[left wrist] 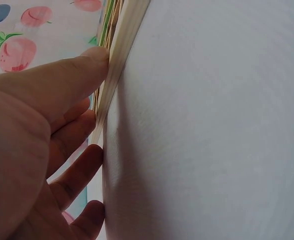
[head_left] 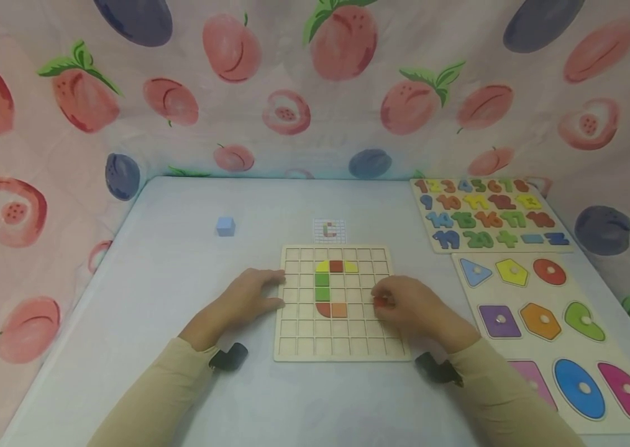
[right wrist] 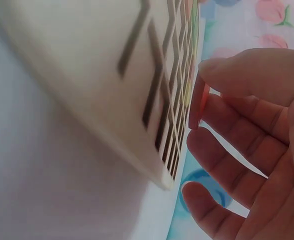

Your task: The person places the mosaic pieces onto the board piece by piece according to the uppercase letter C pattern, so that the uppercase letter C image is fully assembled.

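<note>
A wooden grid board [head_left: 343, 346] lies in the middle of the table. Flat pieces on it form a C: yellow rounded pieces [head_left: 351, 267] flank a dark red square [head_left: 336, 266], green squares [head_left: 322, 287] run down the left side, and a red rounded piece [head_left: 323, 309] and an orange square [head_left: 339, 309] sit at the bottom. My left hand [head_left: 248, 298] touches the board's left edge with thumb and fingertips, fingers spread. Over the right side of the grid, my right hand [head_left: 412, 307] pinches a thin red piece [right wrist: 199, 102] between thumb and fingers.
Behind the board lies a small pattern card [head_left: 329, 231] with a coloured shape on a grid. A blue cube [head_left: 225, 226] stands at the back left. On the right are a number puzzle [head_left: 427, 243] and a knobbed shape puzzle [head_left: 474, 295].
</note>
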Demonstrator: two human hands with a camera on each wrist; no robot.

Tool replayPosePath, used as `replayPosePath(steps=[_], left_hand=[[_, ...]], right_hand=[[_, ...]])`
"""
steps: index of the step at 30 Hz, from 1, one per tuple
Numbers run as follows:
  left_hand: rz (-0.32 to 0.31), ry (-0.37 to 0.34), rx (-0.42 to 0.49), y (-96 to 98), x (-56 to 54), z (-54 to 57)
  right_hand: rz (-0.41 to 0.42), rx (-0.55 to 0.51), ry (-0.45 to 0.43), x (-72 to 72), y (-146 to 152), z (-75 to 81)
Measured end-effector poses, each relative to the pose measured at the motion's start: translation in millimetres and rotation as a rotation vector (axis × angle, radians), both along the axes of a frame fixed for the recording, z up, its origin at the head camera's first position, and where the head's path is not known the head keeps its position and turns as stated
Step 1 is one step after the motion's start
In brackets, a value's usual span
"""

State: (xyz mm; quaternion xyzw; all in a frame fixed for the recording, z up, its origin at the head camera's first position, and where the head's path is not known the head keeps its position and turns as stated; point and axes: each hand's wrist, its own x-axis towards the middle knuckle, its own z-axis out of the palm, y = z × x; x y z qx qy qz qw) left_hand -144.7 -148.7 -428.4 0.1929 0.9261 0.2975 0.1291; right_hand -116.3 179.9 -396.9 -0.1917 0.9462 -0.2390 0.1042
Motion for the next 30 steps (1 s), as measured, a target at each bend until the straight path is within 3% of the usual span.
replayPosePath(steps=[30], left_hand=[[-0.007,0.002,0.002,-0.3,0.9,1.0]], right_hand=[[0.047,0.107,0.011,3.4,-38.8,-2.6]])
